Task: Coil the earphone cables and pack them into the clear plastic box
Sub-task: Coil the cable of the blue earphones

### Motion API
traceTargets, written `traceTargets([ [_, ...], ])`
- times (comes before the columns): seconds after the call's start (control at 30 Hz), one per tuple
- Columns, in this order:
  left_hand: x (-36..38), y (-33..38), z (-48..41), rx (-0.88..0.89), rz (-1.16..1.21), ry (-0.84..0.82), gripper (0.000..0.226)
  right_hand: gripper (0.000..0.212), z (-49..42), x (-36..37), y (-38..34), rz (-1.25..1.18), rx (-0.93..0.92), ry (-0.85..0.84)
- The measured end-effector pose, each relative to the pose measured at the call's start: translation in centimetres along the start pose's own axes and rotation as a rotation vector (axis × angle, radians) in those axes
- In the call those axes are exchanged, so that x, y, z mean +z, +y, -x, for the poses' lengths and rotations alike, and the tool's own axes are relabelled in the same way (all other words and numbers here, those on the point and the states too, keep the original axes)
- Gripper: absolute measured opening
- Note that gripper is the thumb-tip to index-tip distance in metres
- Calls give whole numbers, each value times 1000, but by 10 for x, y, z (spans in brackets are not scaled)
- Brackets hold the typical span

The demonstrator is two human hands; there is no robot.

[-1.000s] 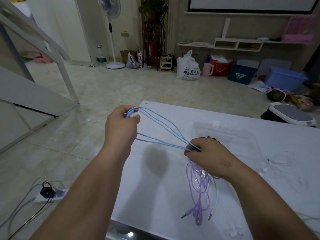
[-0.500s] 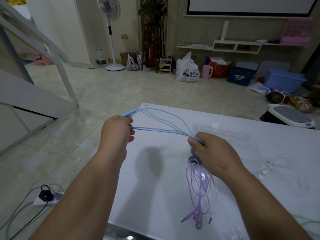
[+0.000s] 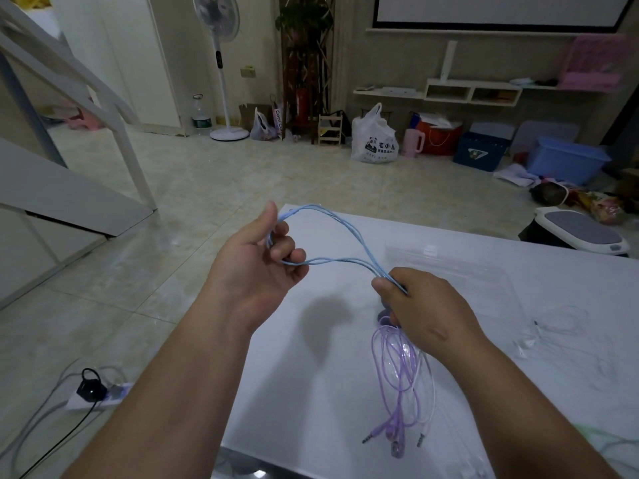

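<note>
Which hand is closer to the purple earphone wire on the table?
The right hand: it sits right over the top loops of the purple wire. The left hand is farther off to the left, gripping the far end of the blue wire.

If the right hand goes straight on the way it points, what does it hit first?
Probably the left hand: the right hand points up-left along the blue cable it pinches, toward the left hand's curled fingers. Depth is unclear from one view.
</note>
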State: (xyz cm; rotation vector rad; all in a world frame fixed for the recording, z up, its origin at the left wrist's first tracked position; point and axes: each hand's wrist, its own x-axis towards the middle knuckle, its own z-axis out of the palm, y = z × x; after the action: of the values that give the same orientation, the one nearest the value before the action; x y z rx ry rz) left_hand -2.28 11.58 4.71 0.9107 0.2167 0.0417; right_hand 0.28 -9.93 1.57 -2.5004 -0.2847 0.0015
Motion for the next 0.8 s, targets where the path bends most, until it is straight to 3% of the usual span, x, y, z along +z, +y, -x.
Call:
traceTargets([
  [0.13, 1, -5, 0, 86, -170, 42, 16, 43, 2, 0, -4, -15, -13, 4],
  [0.27, 1, -7, -3, 139, -300, 129, 21, 29, 2, 1, -6, -14, -25, 3],
  [0.37, 1, -4, -5, 98, -201, 187, 30, 22, 0, 0, -4, -12, -21, 15],
  [0.6, -7, 4, -5, 116, 240, 230, 47, 28, -5, 1, 7, -84, 31, -60],
  [0.7, -3, 2, -3, 167, 131, 270, 33, 33, -5, 2, 3, -17, 19, -65],
  [0.8, 1, -1, 1, 198, 18, 277, 35, 31, -4, 3, 2, -10, 15, -106],
])
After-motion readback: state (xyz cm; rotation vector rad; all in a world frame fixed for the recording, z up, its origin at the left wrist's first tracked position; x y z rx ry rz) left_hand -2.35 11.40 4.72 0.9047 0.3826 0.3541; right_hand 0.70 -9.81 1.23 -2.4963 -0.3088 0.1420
